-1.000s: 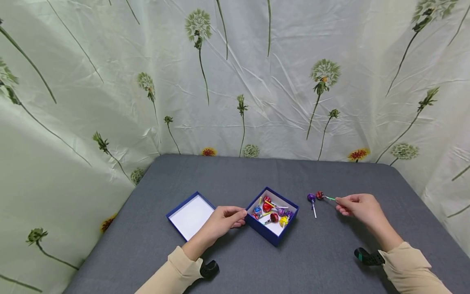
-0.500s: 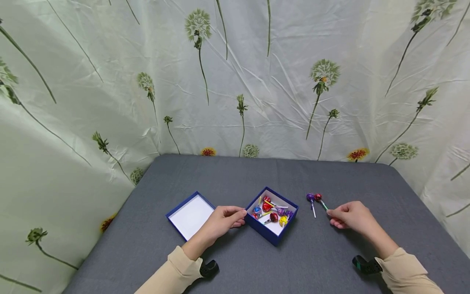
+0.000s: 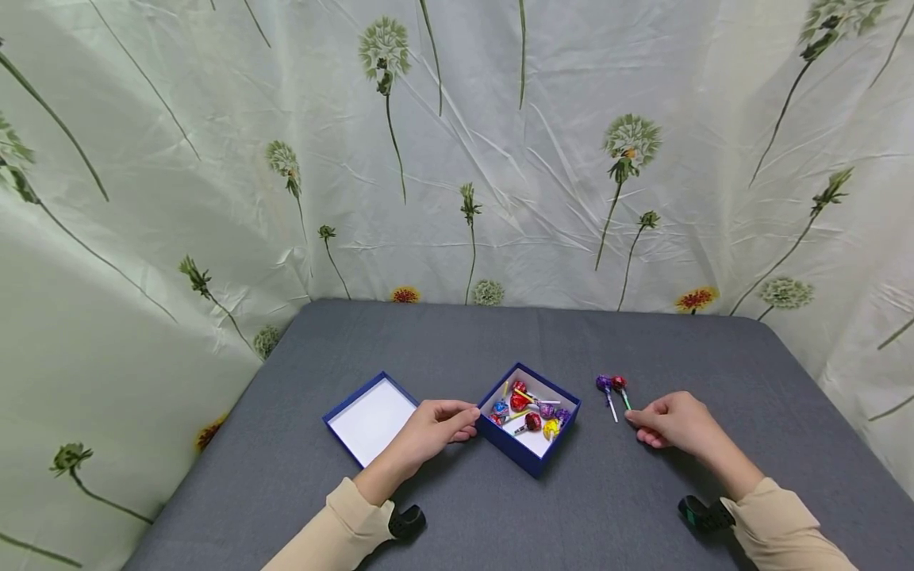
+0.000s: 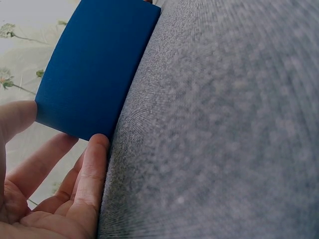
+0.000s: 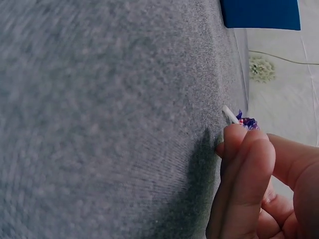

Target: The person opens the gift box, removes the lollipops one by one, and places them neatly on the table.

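Observation:
My left hand (image 3: 432,432) touches the left corner of a blue box (image 3: 516,452) with its fingertips. In the left wrist view those fingers (image 4: 92,174) reach fairly straight to the box's edge, and the thumb tip is at its rim. Several wrapped lollipops, red, purple, blue and yellow, lie inside the box. To its right, my right hand (image 3: 674,424) pinches the green stick of a red lollipop (image 3: 619,383) between thumb and fingers. A purple lollipop (image 3: 604,384) lies just left of the red one, heads side by side. The right wrist view mostly hides the held stick behind the fingers.
A blue lid (image 3: 371,420) with a white inside lies left of the box, partly behind the left forearm. Grey cloth covers the table (image 3: 443,341). A curtain with a flower print (image 3: 543,174) hangs behind it.
My right hand has moved left and slightly toward me, swinging the red lollipop's stick so it lies nearly alongside the purple one. The left hand and box have stayed put.

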Demonstrator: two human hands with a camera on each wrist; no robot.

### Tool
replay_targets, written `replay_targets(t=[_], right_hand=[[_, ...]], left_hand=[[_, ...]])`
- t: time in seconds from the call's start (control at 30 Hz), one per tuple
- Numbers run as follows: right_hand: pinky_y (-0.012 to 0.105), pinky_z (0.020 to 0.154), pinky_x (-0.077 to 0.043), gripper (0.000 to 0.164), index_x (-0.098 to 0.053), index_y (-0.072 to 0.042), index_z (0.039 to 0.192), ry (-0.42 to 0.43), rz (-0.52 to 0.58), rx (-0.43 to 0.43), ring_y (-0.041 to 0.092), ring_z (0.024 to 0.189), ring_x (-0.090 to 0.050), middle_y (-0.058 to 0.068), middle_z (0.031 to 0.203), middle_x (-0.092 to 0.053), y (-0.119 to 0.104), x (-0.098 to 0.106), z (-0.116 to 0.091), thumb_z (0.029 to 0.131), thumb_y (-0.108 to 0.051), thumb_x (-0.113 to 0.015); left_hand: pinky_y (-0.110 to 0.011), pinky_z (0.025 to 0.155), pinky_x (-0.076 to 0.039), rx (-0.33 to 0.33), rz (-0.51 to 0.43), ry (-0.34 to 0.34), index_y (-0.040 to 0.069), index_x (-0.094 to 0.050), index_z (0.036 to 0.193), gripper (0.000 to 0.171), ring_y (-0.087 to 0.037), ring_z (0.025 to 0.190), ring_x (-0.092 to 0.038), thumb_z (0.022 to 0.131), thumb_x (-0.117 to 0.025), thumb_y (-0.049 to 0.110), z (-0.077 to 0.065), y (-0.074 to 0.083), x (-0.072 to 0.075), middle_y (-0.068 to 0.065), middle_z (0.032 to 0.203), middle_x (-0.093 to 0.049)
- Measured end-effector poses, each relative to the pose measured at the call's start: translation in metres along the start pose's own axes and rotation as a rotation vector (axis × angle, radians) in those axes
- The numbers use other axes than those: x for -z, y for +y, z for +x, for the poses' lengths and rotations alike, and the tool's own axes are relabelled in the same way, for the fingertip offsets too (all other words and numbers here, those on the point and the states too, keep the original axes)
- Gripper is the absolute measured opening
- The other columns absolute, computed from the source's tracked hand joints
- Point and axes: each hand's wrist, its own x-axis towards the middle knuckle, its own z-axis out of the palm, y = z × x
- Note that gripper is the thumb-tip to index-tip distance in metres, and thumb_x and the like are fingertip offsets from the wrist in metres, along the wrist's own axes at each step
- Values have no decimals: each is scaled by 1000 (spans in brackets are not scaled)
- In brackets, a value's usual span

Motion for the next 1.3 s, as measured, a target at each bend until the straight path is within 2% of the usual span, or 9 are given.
replay_targets(t=[0.4, 0.7, 1.3], right_hand=[[20, 52, -49, 36, -72, -7, 75, -21, -23, -7, 5, 57, -59, -6, 62, -67, 0, 1, 2, 105, -27, -72], [20, 53, -54, 33, -72, -5, 77, -38, 1, 0, 5, 57, -60, -4, 65, -69, 0, 1, 2, 105, -23, -72], [20, 55, -55, 31, -75, -2, 84, -36, 28, -4, 5, 59, -61, -4, 66, -69, -2, 8, 1, 106, -24, -70]], left_hand=[[-32, 96, -65, 1, -3, 1, 0, -74, 130, 38, -14, 103, -75, 108, -67, 31, 0, 0, 0, -12, 121, -78], [-33, 96, -65, 1, -1, 5, 0, -74, 130, 39, -16, 105, -76, 108, -68, 32, 0, 1, 0, -12, 122, -78], [-33, 97, -65, 5, -3, -1, 1, -74, 130, 39, -15, 105, -76, 108, -67, 32, -1, 1, 0, -12, 122, -78]])
